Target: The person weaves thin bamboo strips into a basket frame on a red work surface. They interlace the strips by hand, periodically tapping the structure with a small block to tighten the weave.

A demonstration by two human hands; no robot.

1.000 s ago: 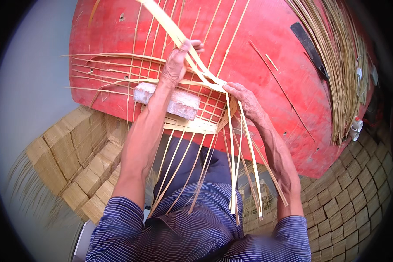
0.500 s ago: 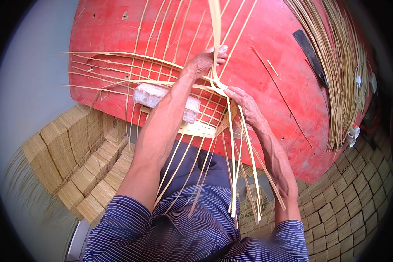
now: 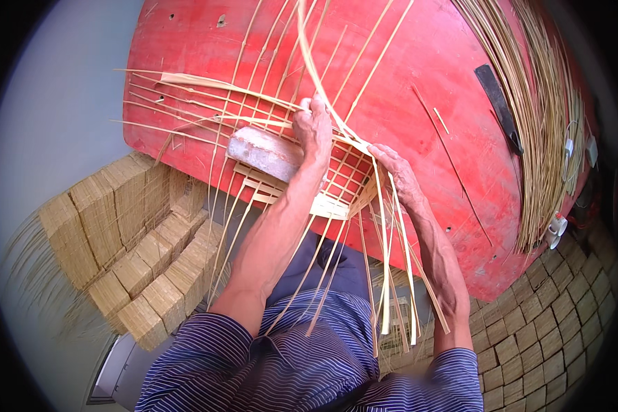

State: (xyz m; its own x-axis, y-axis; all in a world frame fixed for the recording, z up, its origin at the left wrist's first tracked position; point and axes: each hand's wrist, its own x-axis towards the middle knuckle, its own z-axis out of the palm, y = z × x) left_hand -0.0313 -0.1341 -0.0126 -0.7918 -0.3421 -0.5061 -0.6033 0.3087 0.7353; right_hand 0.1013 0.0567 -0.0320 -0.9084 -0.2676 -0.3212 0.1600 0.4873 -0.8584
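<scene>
A lattice of pale bamboo strips [image 3: 351, 172] lies partly woven on the red board, its loose strip ends fanning out and hanging over the near edge. My left hand [image 3: 313, 130] is closed on bamboo strips at the lattice's far side, knuckles up. A long strip [image 3: 307, 58] bends up past it toward the top. My right hand [image 3: 397, 170] pinches the right corner, where several strips cross and turn down; its fingertips partly hide the crossing. Beside my left forearm, a pale stone block [image 3: 264, 152] rests on the weave, its right end hidden by the arm.
A red board [image 3: 460, 172] fills the middle. Long thin strips [image 3: 539, 123] lie bundled at its right, beside a dark flat bar [image 3: 499, 110]. Stacked bundles of cut strips [image 3: 93, 220] stand at left. A white plug-like object [image 3: 555, 230] is at the right edge.
My left hand has come down toward the lattice from higher on the upright strip. The long strip's upper end has swung left. My right hand stays at the corner.
</scene>
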